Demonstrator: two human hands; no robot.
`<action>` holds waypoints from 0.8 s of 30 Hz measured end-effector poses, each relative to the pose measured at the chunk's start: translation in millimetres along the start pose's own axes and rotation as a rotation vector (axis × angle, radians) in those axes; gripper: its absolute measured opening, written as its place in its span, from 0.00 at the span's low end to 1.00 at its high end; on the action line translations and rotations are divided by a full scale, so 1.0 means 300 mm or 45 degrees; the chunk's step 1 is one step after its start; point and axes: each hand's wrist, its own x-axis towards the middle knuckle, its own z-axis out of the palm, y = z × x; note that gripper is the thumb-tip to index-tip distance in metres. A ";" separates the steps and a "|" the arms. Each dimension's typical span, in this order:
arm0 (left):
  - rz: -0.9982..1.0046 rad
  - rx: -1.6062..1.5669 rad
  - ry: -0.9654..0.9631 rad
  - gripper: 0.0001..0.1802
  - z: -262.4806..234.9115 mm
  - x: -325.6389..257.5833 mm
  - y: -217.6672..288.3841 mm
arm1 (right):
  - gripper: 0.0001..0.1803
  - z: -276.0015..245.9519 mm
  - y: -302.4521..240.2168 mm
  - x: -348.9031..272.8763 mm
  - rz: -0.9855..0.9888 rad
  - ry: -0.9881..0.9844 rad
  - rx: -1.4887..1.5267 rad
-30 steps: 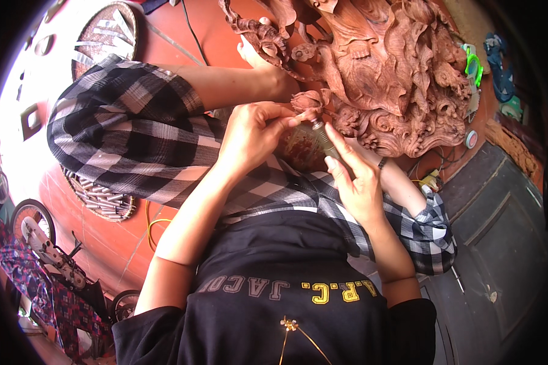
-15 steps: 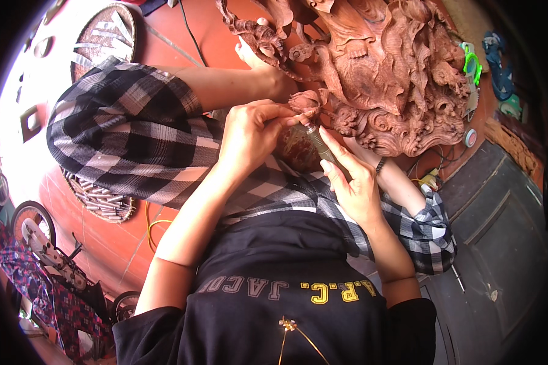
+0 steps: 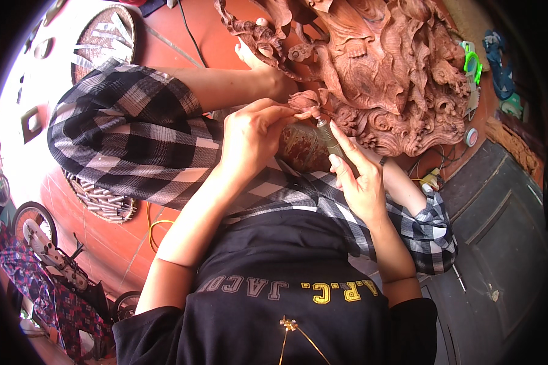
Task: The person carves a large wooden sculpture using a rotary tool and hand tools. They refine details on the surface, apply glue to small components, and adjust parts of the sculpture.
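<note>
At the carving's (image 3: 371, 79) edge, hands (image 3: 249, 140) (image 3: 364, 185) have little clearance.

Blk tee (image 3: 274, 261) on this one, short loose sleeves (image 3: 149, 331), fabric plain bar the block lettering (image 3: 341, 292) across the chest: part yellow, part grey, all outlined. Thin gold-col. chain (image 3: 312, 347) at the neck w/ a small flower-like pendant (image 3: 288, 325), tiny pale stones in it, AFAICT. Below, baggy plaid shorts (image 3: 134, 143), blk/grey/off-white checks, hems approx. at the knees, R leg bunched up. Dark band (image 3: 383, 161) by the R lower leg, partly hidden, prob. an anklet. L hand (image 3: 249, 137) & R hand (image 3: 365, 182) bare, ditto forearms, shins & L foot (image 3: 249, 56).
</note>
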 end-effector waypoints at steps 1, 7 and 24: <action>0.012 0.020 0.008 0.07 0.000 -0.001 0.003 | 0.25 -0.002 0.000 0.001 0.001 0.012 -0.018; 0.147 0.191 0.024 0.08 0.003 -0.007 0.000 | 0.25 0.002 0.003 -0.007 -0.015 -0.012 -0.004; 0.201 0.210 0.057 0.07 0.006 -0.013 -0.002 | 0.25 0.007 0.007 -0.005 -0.076 -0.010 0.017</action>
